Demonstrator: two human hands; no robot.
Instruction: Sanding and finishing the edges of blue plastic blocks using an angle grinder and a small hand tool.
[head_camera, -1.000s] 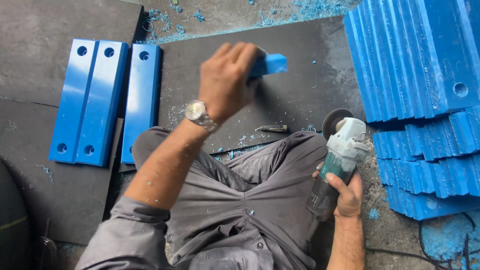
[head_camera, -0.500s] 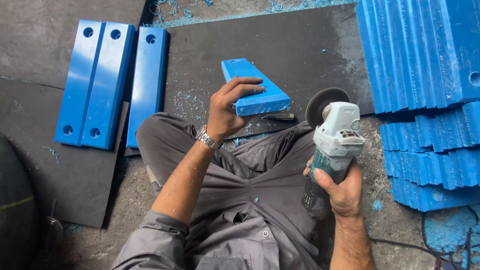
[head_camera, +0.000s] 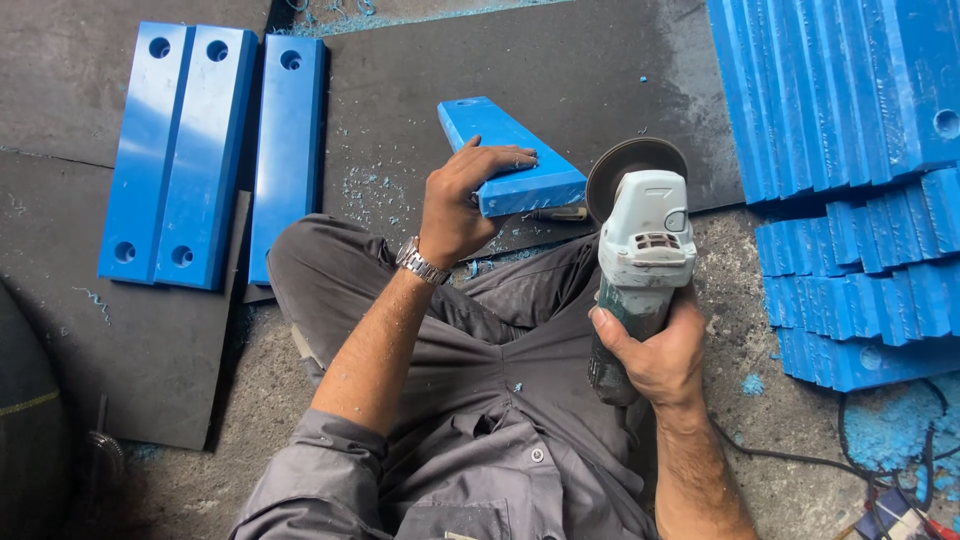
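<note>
Your left hand (head_camera: 462, 205) lies on the near end of the blue plastic block (head_camera: 508, 152), which rests on the dark mat (head_camera: 560, 70) just beyond your knees; the grip is loose, fingers (head_camera: 505, 158) spread across the top face, thumb side wrapped over the block's left edge. Your right hand (head_camera: 652, 350) has a closed grip around the body of the angle grinder (head_camera: 640, 260), its disc (head_camera: 625, 165) just beside the block's right corner; you cannot tell whether they touch. Three finished blue bars (head_camera: 205, 150) lie flat to your left, well apart, and a stack of blue blocks (head_camera: 850, 150) sits to your right
</note>
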